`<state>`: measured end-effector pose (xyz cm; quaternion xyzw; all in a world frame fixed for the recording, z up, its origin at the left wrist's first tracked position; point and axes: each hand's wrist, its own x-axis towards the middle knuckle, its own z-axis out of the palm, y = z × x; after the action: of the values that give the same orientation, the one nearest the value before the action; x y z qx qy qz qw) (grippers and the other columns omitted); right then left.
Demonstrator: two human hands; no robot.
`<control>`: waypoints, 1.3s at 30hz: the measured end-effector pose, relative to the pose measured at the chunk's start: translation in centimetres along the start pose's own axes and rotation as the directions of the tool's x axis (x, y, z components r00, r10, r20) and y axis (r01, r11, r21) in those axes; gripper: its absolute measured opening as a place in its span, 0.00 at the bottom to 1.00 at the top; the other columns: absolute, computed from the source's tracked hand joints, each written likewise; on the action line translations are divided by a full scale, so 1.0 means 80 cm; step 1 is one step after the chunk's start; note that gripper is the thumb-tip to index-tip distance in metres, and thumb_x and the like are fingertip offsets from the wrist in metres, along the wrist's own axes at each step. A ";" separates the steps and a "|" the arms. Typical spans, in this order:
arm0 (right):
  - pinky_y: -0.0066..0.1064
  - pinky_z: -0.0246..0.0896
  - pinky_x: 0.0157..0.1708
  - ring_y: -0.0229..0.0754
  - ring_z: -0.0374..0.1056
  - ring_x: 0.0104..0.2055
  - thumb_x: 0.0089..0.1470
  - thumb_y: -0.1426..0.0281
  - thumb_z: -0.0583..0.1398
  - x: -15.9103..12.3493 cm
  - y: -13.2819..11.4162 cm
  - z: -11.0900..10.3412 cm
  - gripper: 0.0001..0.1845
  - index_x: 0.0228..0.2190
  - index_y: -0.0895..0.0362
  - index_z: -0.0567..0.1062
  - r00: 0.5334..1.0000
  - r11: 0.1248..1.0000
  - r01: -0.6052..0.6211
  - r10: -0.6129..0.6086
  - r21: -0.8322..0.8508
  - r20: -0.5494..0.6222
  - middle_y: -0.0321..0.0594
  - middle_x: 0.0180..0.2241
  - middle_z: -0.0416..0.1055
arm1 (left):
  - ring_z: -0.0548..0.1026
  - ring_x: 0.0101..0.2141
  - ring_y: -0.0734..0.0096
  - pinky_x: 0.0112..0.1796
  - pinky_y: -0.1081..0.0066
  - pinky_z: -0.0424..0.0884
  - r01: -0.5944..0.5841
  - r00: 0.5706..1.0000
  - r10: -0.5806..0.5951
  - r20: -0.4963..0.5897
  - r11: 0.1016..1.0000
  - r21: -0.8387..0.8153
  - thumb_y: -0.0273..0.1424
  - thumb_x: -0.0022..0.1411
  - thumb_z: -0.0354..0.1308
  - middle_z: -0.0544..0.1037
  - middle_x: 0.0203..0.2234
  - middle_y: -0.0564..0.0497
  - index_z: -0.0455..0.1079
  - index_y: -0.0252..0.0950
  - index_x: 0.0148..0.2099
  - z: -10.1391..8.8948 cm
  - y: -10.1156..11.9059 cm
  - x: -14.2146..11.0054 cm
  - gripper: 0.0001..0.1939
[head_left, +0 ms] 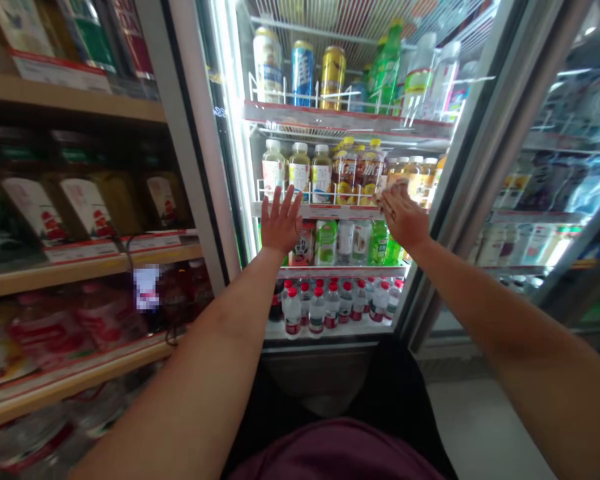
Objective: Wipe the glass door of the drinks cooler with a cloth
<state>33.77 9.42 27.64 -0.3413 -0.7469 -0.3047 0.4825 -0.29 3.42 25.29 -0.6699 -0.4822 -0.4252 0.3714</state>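
Observation:
My left hand [281, 223] is raised with its fingers spread, in front of the fridge's middle shelf edge and the juice bottles [299, 170]. Whether it touches anything, I cannot tell. My right hand [407, 217] is closed over a crumpled, pale brownish cloth [384, 198], held up before the bottles with yellow caps [373, 167]. Below the hands stand green drink cartons [326, 241] and, lower, a row of small red-capped bottles [317, 313].
Upper shelf: a blue can [303, 73], a gold can [333, 77] and green bottles [389, 63]. A metal door frame [485, 153] slants along the right. On the left, wooden shelves [80, 273] hold large bottles. A blurred-out patch [147, 288] sits among them.

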 end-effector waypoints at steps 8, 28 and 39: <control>0.47 0.67 0.64 0.56 0.61 0.68 0.64 0.74 0.55 -0.173 -0.027 0.037 0.23 0.58 0.59 0.76 0.981 0.999 0.001 0.009 -0.053 0.194 0.49 0.62 0.69 | 0.35 0.73 0.59 0.71 0.47 0.29 0.052 0.998 -0.052 0.033 0.999 0.013 0.34 0.72 0.47 0.51 0.74 0.50 0.52 0.43 0.75 0.002 0.005 -0.004 0.31; 0.63 0.54 0.69 0.52 0.47 0.73 0.64 0.78 0.49 -0.125 -0.102 0.068 0.29 0.61 0.49 0.73 0.984 0.962 0.075 -0.113 0.262 0.137 0.41 0.66 0.63 | 0.38 0.73 0.59 0.72 0.47 0.31 0.069 0.996 -0.069 0.050 0.998 0.009 0.32 0.72 0.47 0.52 0.73 0.53 0.52 0.44 0.75 -0.007 0.012 -0.005 0.32; 0.58 0.49 0.71 0.52 0.41 0.76 0.64 0.73 0.50 0.111 -0.093 0.038 0.31 0.66 0.51 0.66 0.995 0.971 0.103 -0.102 0.215 -0.017 0.35 0.70 0.58 | 0.38 0.74 0.58 0.72 0.46 0.31 0.050 0.996 -0.050 0.067 0.999 -0.004 0.33 0.73 0.46 0.51 0.73 0.53 0.52 0.43 0.75 -0.009 0.009 -0.005 0.31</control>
<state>23.55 9.43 33.90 -0.2468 -0.7907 -0.2473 0.5027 0.15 2.46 25.08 -0.6726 -0.5098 -0.4129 0.3423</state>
